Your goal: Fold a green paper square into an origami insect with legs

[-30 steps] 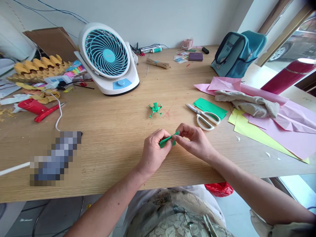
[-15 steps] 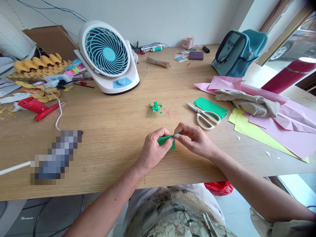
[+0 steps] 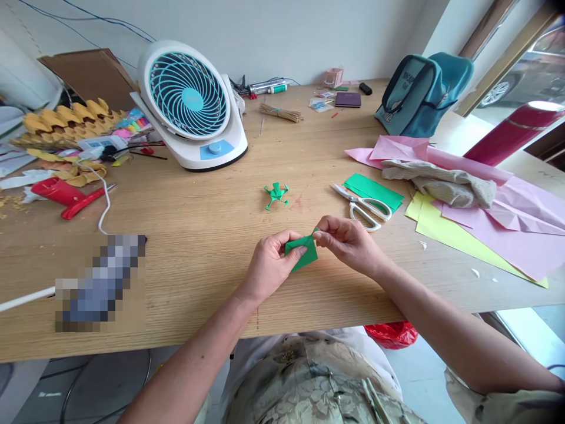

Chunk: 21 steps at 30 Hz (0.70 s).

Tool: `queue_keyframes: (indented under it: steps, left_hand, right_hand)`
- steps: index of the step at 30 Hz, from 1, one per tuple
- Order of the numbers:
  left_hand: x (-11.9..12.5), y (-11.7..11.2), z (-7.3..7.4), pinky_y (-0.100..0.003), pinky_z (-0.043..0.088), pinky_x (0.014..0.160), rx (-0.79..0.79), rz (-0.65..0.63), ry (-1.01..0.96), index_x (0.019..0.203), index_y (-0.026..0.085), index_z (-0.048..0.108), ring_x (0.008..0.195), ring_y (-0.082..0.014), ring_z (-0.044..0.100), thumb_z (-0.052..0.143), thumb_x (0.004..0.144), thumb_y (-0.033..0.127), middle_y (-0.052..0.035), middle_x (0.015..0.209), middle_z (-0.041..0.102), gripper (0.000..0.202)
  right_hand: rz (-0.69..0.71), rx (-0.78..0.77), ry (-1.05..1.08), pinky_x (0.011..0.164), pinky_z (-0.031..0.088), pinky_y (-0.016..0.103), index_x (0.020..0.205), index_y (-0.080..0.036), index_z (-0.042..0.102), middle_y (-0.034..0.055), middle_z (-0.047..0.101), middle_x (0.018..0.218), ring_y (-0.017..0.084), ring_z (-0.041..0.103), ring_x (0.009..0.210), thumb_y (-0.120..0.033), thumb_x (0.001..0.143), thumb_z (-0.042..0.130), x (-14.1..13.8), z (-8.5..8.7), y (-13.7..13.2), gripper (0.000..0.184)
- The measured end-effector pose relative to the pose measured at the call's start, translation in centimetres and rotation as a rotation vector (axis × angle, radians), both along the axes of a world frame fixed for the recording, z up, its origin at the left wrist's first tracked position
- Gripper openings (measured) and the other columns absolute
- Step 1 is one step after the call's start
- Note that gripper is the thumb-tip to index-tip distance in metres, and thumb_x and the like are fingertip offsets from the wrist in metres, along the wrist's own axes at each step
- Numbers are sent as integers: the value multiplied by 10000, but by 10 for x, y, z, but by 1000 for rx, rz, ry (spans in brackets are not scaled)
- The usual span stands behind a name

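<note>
Both of my hands hold a small piece of green paper (image 3: 303, 253) just above the wooden table (image 3: 198, 235). My left hand (image 3: 270, 265) pinches its left side with thumb and fingers. My right hand (image 3: 348, 242) pinches its upper right corner. The paper now shows as a flat, roughly square flap. A finished green paper frog (image 3: 276, 195) lies on the table a little beyond my hands.
White-handled scissors (image 3: 364, 207) lie on a green sheet (image 3: 375, 189) to the right, with pink paper (image 3: 507, 218) and yellow paper (image 3: 445, 227), a beige cloth (image 3: 441, 179) and a teal bag (image 3: 419, 91). A white and blue fan (image 3: 192, 106) stands far left beside craft clutter.
The green paper was a narrow folded strip one second ago; it has since been opened out into a wider flat flap between my fingers. My hands stayed in place.
</note>
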<state>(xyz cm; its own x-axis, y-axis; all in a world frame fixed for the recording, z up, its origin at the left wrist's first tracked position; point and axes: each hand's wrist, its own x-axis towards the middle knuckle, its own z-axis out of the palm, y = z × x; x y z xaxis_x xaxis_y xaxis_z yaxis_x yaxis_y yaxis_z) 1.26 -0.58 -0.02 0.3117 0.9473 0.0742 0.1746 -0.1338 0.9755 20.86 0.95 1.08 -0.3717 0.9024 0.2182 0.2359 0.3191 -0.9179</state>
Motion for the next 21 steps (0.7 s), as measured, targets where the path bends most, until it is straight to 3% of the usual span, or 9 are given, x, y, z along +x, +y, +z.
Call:
queue_keyframes:
  steps: [4, 8, 17, 21]
  left_hand:
    - [2, 1, -1, -212, 477, 699, -68, 85, -121, 966, 156, 674, 764, -128, 618, 718, 813, 303, -23, 864, 699, 217]
    - [2, 3, -3, -220, 498, 730, -136, 81, -212, 967, 154, 667, 786, -134, 633, 766, 780, 346, -30, 880, 708, 285]
    - [-3, 7, -5, -272, 498, 863, -70, -10, -159, 1023, 149, 728, 913, -173, 649, 629, 899, 385, -58, 983, 737, 284]
    - [-4, 7, -5, -263, 502, 816, -70, 22, -129, 1005, 152, 745, 870, -169, 646, 670, 867, 365, -48, 929, 740, 265]
  right_hand:
    - [-7, -57, 49, 655, 455, 268, 824, -165, 619, 32, 637, 756, 137, 588, 704, -482, 977, 510, -2, -1, -1, 368]
    - [60, -119, 57, 645, 466, 278, 875, -172, 606, 22, 625, 790, 140, 567, 702, -511, 871, 663, -4, -7, 0, 344]
    - [8, -147, 96, 599, 419, 257, 856, -165, 621, -7, 613, 720, 117, 533, 652, -396, 848, 695, -2, -7, 2, 243]
    - [27, -147, 142, 634, 449, 265, 884, -174, 619, -1, 631, 756, 125, 559, 684, -398, 868, 678, -2, -9, 2, 232]
